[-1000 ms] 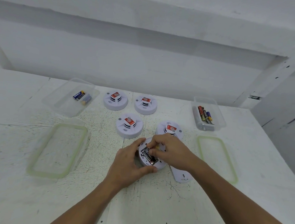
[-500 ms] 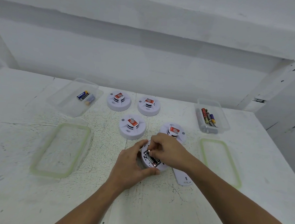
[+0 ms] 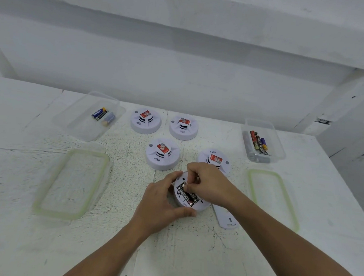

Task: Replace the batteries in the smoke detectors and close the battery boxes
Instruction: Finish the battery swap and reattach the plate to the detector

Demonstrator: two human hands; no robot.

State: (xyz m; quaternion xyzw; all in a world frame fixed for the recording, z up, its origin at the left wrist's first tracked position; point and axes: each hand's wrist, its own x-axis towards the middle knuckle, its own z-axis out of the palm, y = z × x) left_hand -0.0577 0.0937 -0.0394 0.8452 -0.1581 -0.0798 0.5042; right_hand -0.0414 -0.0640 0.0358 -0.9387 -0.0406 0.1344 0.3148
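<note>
The open detector (image 3: 181, 203) lies face down on the tabletop (image 3: 192, 253), near the front and about the middle, between the two hands. It is a round white disc with its back turned up and its battery bay uncovered. Black batteries (image 3: 188, 196) with pale lettering lie in the bay side by side, their long axis running on a slant from far left to near right.

The left hand (image 3: 159, 201) grips the detector's rim, with its thumb curled on the near edge and its fingers on the far left edge. The right hand (image 3: 208, 185) reaches in from the right; its fingers (image 3: 192, 180) are curled and the tips pinch the far end of one battery.

A flat white cover (image 3: 225, 220) lies just right of the detector, partly under the right forearm.

Beyond stand four closed detectors (image 3: 162, 156), domes up, each with a red label. A clear box (image 3: 79, 123) at far left holds blue batteries (image 3: 103, 114), and a second box (image 3: 278, 146) at far right holds dark batteries (image 3: 259, 142). A green-rimmed lid (image 3: 70, 183) lies flat in front of each box.
</note>
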